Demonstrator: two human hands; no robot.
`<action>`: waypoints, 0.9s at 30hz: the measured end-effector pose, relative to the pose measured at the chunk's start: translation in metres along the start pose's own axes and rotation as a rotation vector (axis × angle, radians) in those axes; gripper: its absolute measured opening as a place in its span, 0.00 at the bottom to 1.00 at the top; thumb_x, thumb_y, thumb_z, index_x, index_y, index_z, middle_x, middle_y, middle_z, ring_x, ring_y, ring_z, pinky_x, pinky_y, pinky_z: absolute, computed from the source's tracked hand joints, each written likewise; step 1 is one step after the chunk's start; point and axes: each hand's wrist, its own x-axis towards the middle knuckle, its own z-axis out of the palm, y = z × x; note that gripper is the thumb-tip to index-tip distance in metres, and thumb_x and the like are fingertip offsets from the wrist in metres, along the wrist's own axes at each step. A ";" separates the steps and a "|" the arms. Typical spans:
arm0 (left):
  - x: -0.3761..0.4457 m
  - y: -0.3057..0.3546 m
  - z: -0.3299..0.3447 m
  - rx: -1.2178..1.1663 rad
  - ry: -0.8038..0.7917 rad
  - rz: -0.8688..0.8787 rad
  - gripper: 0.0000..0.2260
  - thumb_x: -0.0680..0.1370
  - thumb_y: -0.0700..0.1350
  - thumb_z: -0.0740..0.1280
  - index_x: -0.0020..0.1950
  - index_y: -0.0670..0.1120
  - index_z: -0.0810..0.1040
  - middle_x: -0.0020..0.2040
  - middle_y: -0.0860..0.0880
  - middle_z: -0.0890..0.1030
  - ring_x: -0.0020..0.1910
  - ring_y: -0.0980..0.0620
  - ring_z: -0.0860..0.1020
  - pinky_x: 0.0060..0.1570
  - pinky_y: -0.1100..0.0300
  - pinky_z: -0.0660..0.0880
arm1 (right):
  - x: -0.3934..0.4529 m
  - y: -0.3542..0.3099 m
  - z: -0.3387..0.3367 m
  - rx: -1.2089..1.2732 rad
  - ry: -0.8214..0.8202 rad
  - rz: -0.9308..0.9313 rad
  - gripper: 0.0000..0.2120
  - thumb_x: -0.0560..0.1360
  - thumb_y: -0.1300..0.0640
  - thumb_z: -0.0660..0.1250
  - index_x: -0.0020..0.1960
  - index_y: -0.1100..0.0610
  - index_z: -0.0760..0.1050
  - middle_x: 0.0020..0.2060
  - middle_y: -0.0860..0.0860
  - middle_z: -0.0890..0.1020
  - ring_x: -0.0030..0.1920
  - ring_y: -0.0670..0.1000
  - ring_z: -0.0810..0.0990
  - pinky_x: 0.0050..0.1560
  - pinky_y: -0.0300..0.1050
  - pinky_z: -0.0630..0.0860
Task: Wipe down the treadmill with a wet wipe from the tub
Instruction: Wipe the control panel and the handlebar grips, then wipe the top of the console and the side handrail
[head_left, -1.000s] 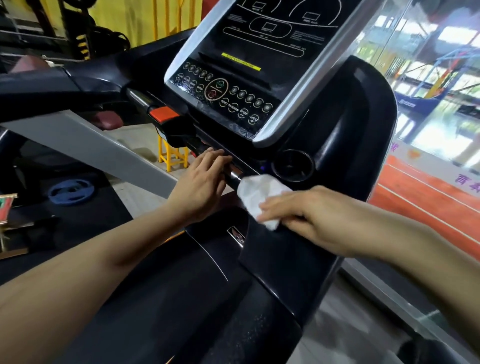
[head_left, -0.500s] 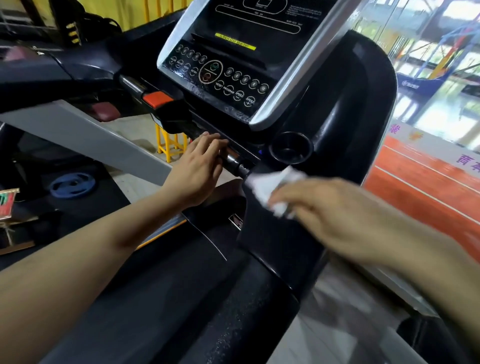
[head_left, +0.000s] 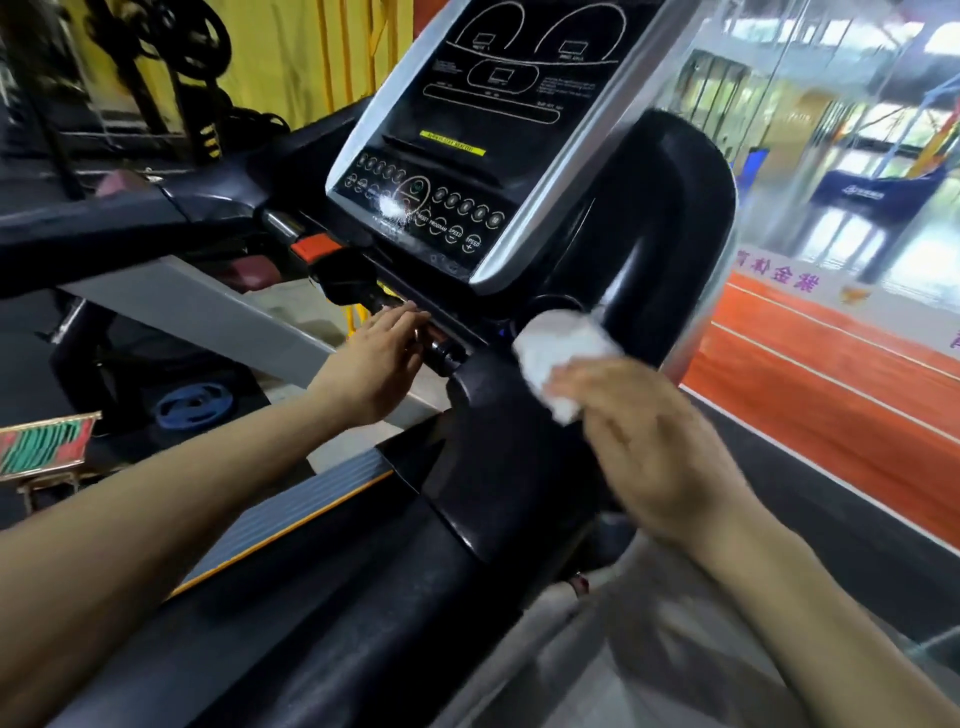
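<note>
Right hand (head_left: 660, 447) presses the white wet wipe (head_left: 558, 358) flat onto the black right arm of the treadmill (head_left: 498, 467), just below the round cup holder (head_left: 550, 306). Fingers lie fairly straight over the wipe, with most of the wipe bunched out ahead of the fingertips; hand is motion-blurred, so whether the thumb pinches the wipe underneath, cannot tell. Pressing flat likely spreads contact over the curved plastic instead of dabbing it.

Left hand (head_left: 379, 358) rests on the front handlebar (head_left: 441, 348) under the console (head_left: 493, 156), fingers relaxed and loosely laid over the bar, holding nothing else. Probably there as a brace while the other arm scrubs. Console shows a pale smear or glare near the button row. The tub is not in view.

Compared with half a second ago: the wipe has gone up the arm, from the lower flat section to just beside the cup holder, and the right hand has followed it forward. Left hand is on the same bar, same pose. The camera has tilted and pulled back, so more of the console and the orange floor (head_left: 831, 389) on the right show. Judged step: mid-wipe on the right arm; console and bar look still to do.
</note>
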 end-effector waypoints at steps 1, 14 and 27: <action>-0.001 0.007 -0.003 0.006 -0.025 -0.022 0.21 0.85 0.44 0.60 0.78 0.44 0.67 0.79 0.43 0.65 0.76 0.41 0.65 0.74 0.52 0.61 | 0.002 0.015 -0.004 -0.007 0.062 0.069 0.19 0.78 0.61 0.57 0.63 0.57 0.81 0.63 0.51 0.81 0.68 0.50 0.76 0.73 0.54 0.67; -0.074 0.135 -0.033 -0.132 -0.007 -0.239 0.16 0.85 0.43 0.58 0.72 0.49 0.74 0.63 0.51 0.79 0.62 0.52 0.75 0.59 0.63 0.67 | -0.067 0.017 0.038 0.321 0.223 -0.312 0.21 0.78 0.71 0.59 0.70 0.65 0.73 0.71 0.57 0.74 0.75 0.54 0.69 0.74 0.60 0.67; -0.146 0.197 -0.005 0.048 0.134 -0.312 0.18 0.84 0.53 0.52 0.72 0.57 0.70 0.69 0.56 0.77 0.67 0.50 0.76 0.63 0.48 0.74 | -0.078 0.022 0.053 0.405 0.262 -0.295 0.21 0.83 0.64 0.53 0.75 0.61 0.69 0.75 0.54 0.70 0.78 0.52 0.64 0.77 0.54 0.61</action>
